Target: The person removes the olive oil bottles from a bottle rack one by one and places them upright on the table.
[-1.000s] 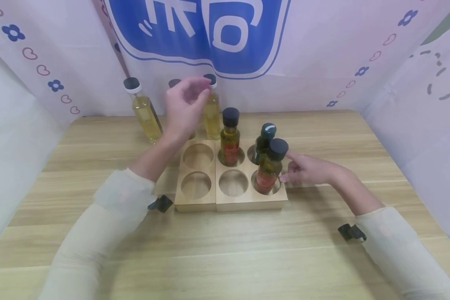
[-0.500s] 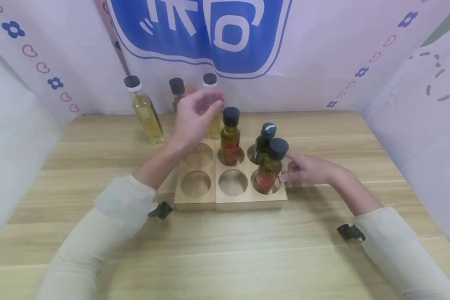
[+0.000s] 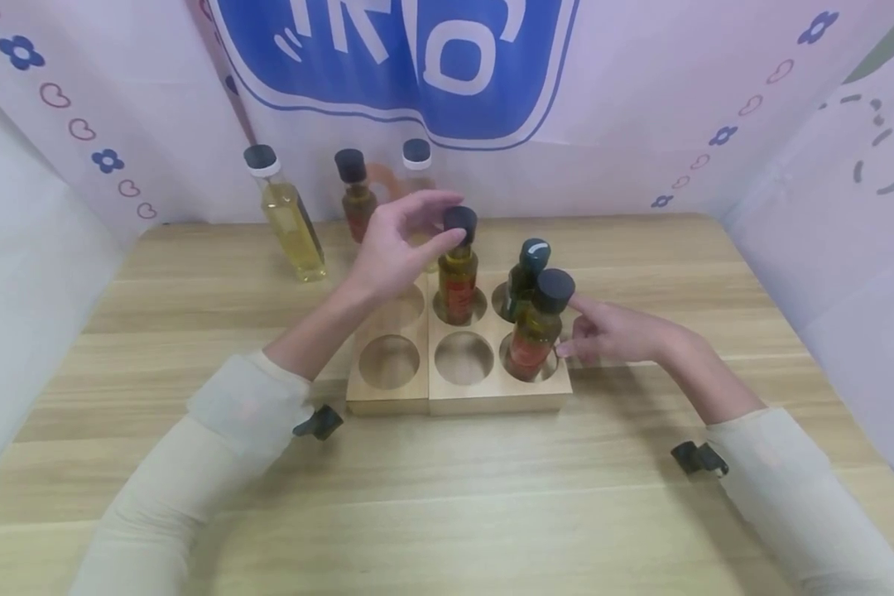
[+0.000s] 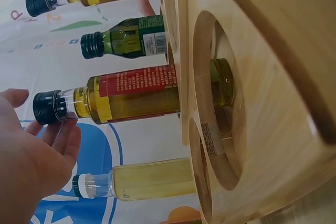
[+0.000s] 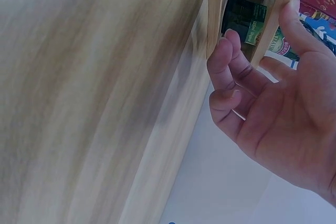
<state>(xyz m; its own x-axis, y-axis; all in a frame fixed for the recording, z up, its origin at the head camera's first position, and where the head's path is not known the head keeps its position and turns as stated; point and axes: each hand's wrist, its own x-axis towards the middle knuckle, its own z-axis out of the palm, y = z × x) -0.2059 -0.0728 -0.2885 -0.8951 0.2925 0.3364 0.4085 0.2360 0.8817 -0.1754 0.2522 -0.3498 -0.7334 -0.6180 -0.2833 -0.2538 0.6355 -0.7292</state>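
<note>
In the head view my left hand (image 3: 402, 244) is at the black cap of a red-labelled olive oil bottle (image 3: 459, 285), which stands in a back hole of the wooden bottle rack (image 3: 499, 401). The left wrist view shows the fingers beside the cap (image 4: 48, 107) and the thumb apart from it. My right hand (image 3: 618, 333) is at the rack's right side, its thumb at the rack's edge (image 5: 270, 30) and its other fingers loosely bent. Close by, another red-labelled olive oil bottle (image 3: 534, 343) stands in the front right hole, a green bottle (image 3: 521, 285) behind it.
At the back of the table (image 3: 432, 513) stand a pale oil bottle (image 3: 292, 232), a smaller red-labelled bottle (image 3: 359, 207) and another pale oil bottle (image 3: 417, 161), partly behind my left hand. A printed cloth (image 3: 611, 108) hangs behind them.
My left hand has moved right and nearer, from in front of the back pale bottle to the cap of the red-labelled bottle in the rack. My right hand stays at the rack's side.
</note>
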